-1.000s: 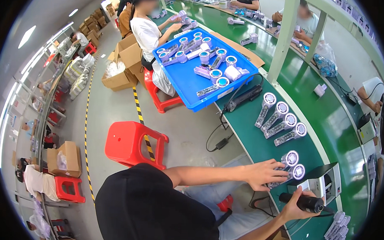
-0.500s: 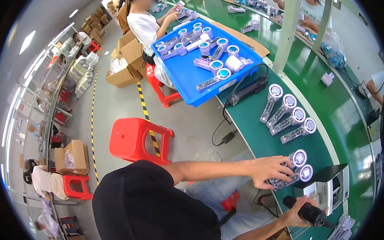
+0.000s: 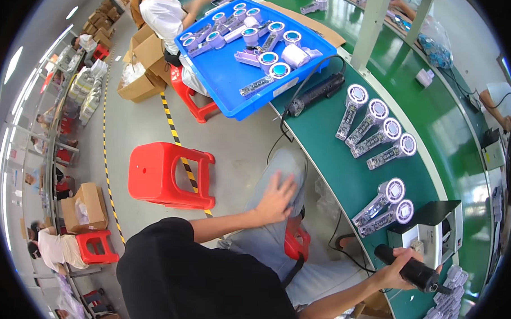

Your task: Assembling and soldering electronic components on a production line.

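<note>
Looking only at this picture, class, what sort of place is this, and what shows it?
Probably a factory assembly workshop: round-headed handheld devices with open handles lie in a row on a green workbench, more sit in a blue plastic tray, and the right hand grips a black power tool.

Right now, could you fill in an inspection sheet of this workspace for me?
Surface: green bench mat.
Job's things: four round-headed devices in a row, a nearer pair; more in the blue tray.
Clutter: second black tool beside the tray; purple pieces heaped lower right.
Hands: left hand blurred over the jeans, contact unclear; right hand grips a black handheld tool.
Cables: black cable near the tray corner.
Surroundings: red stool, cardboard boxes, co-workers.
</note>
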`<act>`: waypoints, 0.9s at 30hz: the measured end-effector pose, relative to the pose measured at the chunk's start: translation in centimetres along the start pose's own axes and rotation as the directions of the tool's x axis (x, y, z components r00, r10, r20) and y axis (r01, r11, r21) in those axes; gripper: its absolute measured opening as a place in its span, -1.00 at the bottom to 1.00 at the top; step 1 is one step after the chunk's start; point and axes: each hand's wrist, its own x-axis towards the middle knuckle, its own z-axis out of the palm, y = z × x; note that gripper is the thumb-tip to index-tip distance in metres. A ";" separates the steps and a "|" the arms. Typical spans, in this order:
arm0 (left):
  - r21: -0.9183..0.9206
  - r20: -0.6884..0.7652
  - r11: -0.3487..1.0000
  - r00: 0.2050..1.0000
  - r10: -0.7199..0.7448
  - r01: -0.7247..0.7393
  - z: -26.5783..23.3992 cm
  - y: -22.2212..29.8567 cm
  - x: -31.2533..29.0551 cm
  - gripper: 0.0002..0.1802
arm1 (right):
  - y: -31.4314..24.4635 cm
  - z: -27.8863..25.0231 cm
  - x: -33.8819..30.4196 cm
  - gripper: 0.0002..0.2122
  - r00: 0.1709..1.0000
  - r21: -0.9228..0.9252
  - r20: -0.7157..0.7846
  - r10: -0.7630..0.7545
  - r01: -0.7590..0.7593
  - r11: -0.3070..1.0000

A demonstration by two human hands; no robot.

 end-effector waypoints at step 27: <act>-0.826 0.522 0.201 0.849 -0.076 0.526 2.8 -9.7 -0.3 -0.16 | -4.5 -1.8 1.4 -0.39 0.995 0.004 -0.092 -0.048 0.049 0.999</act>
